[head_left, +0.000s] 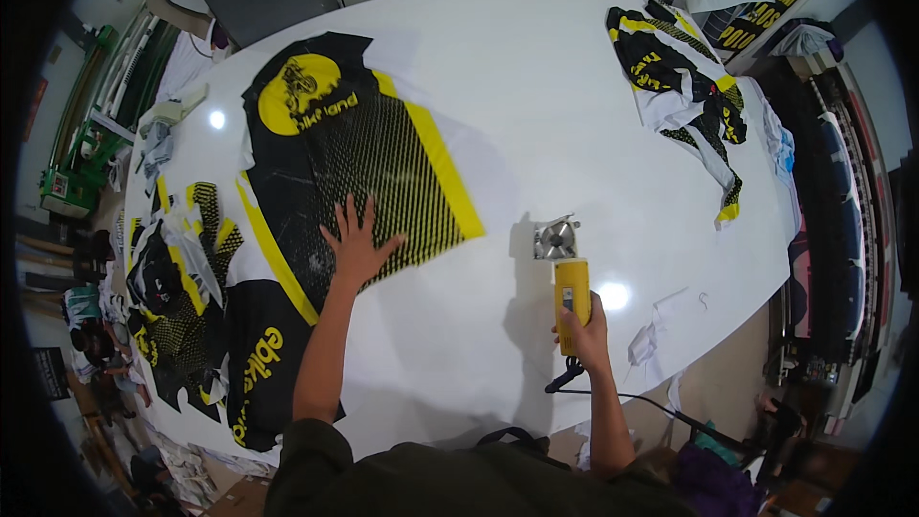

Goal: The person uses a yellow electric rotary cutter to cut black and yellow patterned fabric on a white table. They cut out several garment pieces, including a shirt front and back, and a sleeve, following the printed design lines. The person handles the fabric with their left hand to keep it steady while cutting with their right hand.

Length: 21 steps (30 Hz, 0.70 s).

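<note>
My left hand (359, 251) lies with its fingers spread on the lower part of a cut fabric panel (349, 148), black with a yellow circle, a striped fade and yellow side bands. My right hand (584, 327) is wrapped round the yellow body of an electric rotary cutter (571, 292). Its round metal blade head (555, 239) points away from me, to the right of the panel and apart from it. A black cord (651, 404) runs from the cutter's near end off to the right. Whether the blade turns I cannot tell.
The white table (536, 115) carries black-yellow fabric scraps (182, 297) on the left, another black panel (258, 354) nearer me, and a crumpled fabric pile (680, 77) at the far right. White scraps (646, 340) lie at the right edge. Fabric rolls (842, 230) stand beyond it.
</note>
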Tool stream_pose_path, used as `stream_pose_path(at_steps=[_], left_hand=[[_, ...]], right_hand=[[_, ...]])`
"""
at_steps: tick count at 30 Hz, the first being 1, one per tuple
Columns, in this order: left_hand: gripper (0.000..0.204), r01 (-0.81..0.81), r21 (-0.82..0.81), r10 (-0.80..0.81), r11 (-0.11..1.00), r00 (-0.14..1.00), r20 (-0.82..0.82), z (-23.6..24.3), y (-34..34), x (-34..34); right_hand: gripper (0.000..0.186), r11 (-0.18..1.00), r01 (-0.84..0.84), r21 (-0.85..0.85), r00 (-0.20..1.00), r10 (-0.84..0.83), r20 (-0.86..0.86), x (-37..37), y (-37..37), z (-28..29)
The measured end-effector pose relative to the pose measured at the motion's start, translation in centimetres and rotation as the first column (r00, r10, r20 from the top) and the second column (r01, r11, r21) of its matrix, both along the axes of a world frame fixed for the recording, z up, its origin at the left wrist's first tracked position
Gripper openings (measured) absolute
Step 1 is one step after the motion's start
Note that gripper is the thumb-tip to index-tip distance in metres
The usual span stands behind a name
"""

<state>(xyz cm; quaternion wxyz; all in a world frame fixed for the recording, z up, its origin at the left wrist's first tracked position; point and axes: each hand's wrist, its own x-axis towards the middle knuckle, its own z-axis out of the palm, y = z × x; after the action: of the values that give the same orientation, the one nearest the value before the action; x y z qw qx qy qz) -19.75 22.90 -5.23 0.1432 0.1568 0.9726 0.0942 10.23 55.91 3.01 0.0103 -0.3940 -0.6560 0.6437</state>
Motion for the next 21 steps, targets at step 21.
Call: stream_pose_path(at_steps=[21], left_hand=[[0.133,0.244,0.024,-0.245,0.969,0.954,0.174,1.3,-9.7,19.8]], right_hand=[[0.065,0.792,-0.406,0.456,0.895,0.243,0.374,21.5,-23.5,4.1]])
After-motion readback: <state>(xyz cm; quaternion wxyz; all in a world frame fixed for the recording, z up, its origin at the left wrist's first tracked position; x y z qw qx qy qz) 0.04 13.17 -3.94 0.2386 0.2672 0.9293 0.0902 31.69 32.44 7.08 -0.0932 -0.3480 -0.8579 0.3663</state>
